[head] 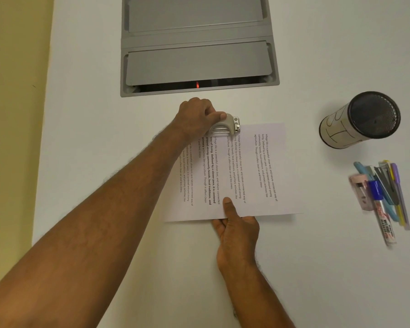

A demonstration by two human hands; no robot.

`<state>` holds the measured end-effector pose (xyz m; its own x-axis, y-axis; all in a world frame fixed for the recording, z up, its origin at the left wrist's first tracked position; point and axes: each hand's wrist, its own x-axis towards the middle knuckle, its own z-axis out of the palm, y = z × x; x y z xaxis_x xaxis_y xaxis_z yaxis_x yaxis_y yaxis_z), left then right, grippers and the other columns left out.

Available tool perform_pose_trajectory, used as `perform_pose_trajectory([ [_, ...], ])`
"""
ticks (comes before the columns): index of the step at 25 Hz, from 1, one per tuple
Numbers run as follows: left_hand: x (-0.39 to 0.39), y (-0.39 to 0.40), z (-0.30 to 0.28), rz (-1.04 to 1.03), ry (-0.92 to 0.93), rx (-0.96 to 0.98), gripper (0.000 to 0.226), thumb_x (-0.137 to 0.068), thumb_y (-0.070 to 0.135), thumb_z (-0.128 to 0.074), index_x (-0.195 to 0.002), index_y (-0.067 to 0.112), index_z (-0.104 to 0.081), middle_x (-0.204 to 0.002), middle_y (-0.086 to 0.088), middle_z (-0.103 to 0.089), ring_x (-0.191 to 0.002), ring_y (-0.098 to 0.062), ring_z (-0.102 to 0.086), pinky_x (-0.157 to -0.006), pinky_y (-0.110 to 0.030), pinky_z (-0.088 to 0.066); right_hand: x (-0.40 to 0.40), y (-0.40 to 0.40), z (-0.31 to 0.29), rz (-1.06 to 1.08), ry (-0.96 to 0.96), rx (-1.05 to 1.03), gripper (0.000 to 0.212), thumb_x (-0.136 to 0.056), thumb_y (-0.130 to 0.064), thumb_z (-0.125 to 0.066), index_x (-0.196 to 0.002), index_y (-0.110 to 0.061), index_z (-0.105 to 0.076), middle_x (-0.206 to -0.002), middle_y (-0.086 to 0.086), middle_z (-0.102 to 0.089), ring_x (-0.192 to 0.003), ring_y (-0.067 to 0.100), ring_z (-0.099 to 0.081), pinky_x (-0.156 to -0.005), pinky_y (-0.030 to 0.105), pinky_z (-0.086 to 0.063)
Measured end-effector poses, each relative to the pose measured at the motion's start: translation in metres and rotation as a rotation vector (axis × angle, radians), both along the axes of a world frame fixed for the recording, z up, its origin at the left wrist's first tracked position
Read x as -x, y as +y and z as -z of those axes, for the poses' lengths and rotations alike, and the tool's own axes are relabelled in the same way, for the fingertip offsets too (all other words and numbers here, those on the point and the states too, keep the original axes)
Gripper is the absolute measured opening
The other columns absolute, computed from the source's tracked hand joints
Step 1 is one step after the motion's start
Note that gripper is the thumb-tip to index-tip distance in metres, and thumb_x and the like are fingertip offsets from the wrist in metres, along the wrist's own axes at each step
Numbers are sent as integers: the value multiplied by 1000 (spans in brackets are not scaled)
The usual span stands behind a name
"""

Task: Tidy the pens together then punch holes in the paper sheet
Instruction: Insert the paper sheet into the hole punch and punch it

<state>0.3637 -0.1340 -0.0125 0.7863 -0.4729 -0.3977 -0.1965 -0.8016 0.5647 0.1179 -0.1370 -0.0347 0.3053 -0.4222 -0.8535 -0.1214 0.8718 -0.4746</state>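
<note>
A printed paper sheet lies on the white table in the middle of the view. At its far edge sits a small grey hole punch, with the sheet's edge in its slot. My left hand is closed over the punch's handle. My right hand pinches the sheet's near edge, thumb on top and fingers underneath. Several pens and markers lie bunched side by side at the right.
A mesh pen cup wrapped in labelled paper lies on its side at the right, above the pens. A grey recessed cable box with flaps is set in the table beyond the punch. The table's left edge runs along a yellow floor.
</note>
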Motion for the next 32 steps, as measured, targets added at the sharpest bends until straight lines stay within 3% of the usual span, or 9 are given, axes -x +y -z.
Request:
perform_pose_trajectory([
  [3, 2, 5, -1, 2, 28, 16, 34, -99, 52, -58, -96, 19, -66, -100, -4, -69, -96, -22, -65, -84, -38, -54, 0, 1, -1, 0, 0, -4, 23, -94, -6, -74, -109, -23, -72, -100, -5, -82, -88, 16, -80, -67, 30, -64],
  [9, 4, 7, -3, 25, 31, 40, 38, -102, 52, -54, -106, 17, -68, -104, -4, -68, -99, -22, -63, -87, -40, -54, 0, 0, 0, 9, 4, -15, 24, -93, -5, -74, -112, -20, -72, -105, 3, -82, -88, 18, -80, -66, 31, -65],
  [15, 7, 9, -2, 35, -11, 95, 49, -108, 47, -42, -78, 10, -55, -82, -8, -57, -79, -23, -50, -80, -39, -40, 6, 2, 0, -6, 0, -21, 28, -94, -6, -73, -120, -17, -70, -100, 1, -82, -88, 19, -80, -64, 30, -64],
  [18, 11, 17, 0, 5, -54, 164, 46, -111, 40, -38, -75, 12, -48, -73, 4, -45, -81, -21, -43, -81, -35, -34, 18, 4, -1, -29, 6, -17, 29, -94, -7, -74, -120, -19, -69, -100, 0, -82, -89, 18, -80, -64, 30, -64],
  [20, 15, 26, 1, -63, -87, 223, 40, -111, 38, -37, -80, 17, -50, -79, 8, -48, -86, -19, -44, -81, -32, -34, 27, 4, 0, -46, 10, -12, 27, -94, -7, -74, -118, -17, -69, -103, 2, -82, -90, 19, -80, -65, 31, -65],
  [24, 34, 56, 5, -272, -153, 281, 37, -109, 41, -43, -117, 11, -64, -117, 1, -62, -107, -12, -52, -89, -25, -38, 46, 3, -4, -103, -10, 4, 29, -94, -6, -72, -119, -20, -70, -108, 3, -81, -94, 20, -80, -71, 35, -66],
  [28, 64, 87, 0, -378, -161, 274, 30, -106, 41, -49, -111, 18, -67, -114, 4, -66, -99, -10, -59, -79, -21, -42, 75, -11, -12, -233, -61, 21, 31, -95, -4, -71, -123, -16, -72, -113, 5, -80, -100, 22, -78, -75, 34, -66],
  [30, 83, 97, -9, -374, -106, 246, 23, -105, 42, -50, -104, 24, -65, -109, 6, -68, -90, -5, -59, -73, -17, -41, 88, -26, -18, -367, -65, 0, 28, -91, -6, -74, -119, -9, -72, -102, 8, -81, -91, 21, -80, -70, 31, -65],
  [32, 103, 102, -18, -361, -3, 224, 21, -104, 45, -52, -101, 28, -64, -105, 9, -67, -88, -3, -60, -75, -23, -43, 95, -46, -27, -536, -47, -14, 30, -82, -12, -80, -110, -5, -73, -91, 9, -81, -82, 20, -80, -67, 30, -64],
])
